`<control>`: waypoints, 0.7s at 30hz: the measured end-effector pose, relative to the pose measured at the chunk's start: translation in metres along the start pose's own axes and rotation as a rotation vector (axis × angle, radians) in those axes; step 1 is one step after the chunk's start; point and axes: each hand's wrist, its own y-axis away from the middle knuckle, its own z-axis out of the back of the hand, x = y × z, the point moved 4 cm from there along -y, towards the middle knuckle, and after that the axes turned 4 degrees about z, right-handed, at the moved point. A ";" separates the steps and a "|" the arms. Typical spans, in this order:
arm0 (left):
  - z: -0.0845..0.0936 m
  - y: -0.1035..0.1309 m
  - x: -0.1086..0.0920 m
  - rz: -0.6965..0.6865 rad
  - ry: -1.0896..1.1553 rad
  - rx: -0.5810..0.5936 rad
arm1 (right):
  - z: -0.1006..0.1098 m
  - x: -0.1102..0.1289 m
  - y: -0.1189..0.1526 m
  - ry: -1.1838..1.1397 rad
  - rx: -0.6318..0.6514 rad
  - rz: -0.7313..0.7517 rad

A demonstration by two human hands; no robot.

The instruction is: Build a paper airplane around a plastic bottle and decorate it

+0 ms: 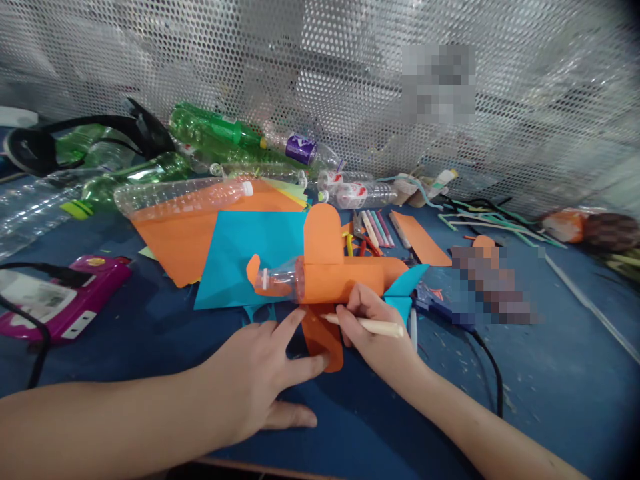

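A toy plane made from a clear bottle wrapped in orange paper lies at the middle, with an orange propeller at its left end and a blue tail at its right. My right hand grips a cream-coloured marker, its tip at the near orange wing. Spread fingers of my left hand rest on that wing's edge and beside the bottle. Under the plane's front lies a blue sheet.
Plastic bottles line the back by a mesh wall. A magenta device with a black cable is at left. Behind the plane are several markers and an orange piece. A blue glue gun with a cable lies right.
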 end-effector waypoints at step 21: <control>0.001 0.000 0.000 -0.006 -0.010 0.010 | 0.003 0.000 -0.001 0.014 -0.080 0.016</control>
